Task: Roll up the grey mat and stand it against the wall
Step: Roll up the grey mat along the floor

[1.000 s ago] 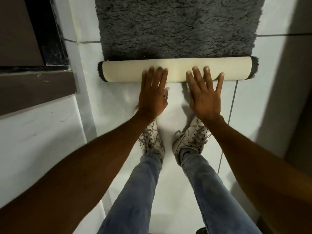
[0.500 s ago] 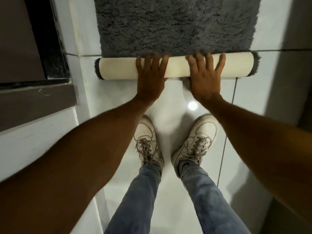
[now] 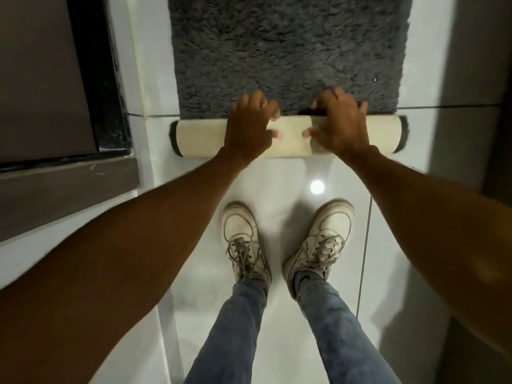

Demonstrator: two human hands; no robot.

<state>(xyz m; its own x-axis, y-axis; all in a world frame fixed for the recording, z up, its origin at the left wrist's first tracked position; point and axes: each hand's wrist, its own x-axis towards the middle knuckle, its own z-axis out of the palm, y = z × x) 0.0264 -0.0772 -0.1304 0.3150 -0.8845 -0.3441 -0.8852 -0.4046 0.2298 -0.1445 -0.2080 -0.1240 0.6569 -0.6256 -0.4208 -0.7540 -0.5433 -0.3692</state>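
The shaggy grey mat lies flat on the white tiled floor ahead of me. Its near end is rolled into a tube that shows the cream backing, with grey pile at both ends. My left hand curls over the top of the roll left of centre, thumb on the near side. My right hand grips the roll right of centre in the same way, fingers over the far edge. Both hands hide the roll's middle parts.
My two white sneakers stand on the glossy tiles just behind the roll. A white wall edge and a dark doorway run along the left. Another wall rises on the right, close to the mat.
The roll has moved forward over the mat and grown thicker. Both hands went from flat palms on the roll to fingers curled over its top.
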